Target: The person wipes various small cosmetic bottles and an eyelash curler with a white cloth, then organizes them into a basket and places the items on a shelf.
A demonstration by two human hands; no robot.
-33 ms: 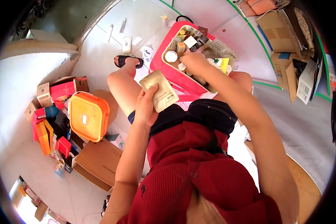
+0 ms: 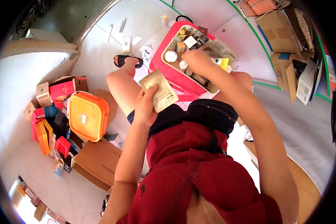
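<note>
The left hand (image 2: pixel 145 108) is closed on the lower corner of a flat beige sachet (image 2: pixel 161 91), thumb laid over its face and fingers hidden behind; the sachet tilts up and away from the grip, its upper edge just short of the near wall of a pink box (image 2: pixel 164 64) that rests across the person's knees. The right hand (image 2: pixel 198 61) reaches down into that box with its fingers curled among the contents; whether it has pinched anything cannot be told, since the fingertips are buried among small bottles and cartons. Just left of this hand, inside the box, stands a white round jar (image 2: pixel 170 56); beyond its knuckles lie small boxes (image 2: pixel 190 42), and to its right a yellow packet (image 2: pixel 223 63) leans against the far rim beside a folded printed leaflet (image 2: pixel 221 48). The box is crowded, with little room between items; the only open gap is around the jar. Left of the sachet-holding hand, well apart and lower, an orange lidded container (image 2: pixel 86 115) sits on a heap of cartons; a brown cardboard box (image 2: pixel 97 162) lies below it. Beyond the pink box the pale floor (image 2: pixel 145 18) is open, with a few tubes scattered on it.
</note>
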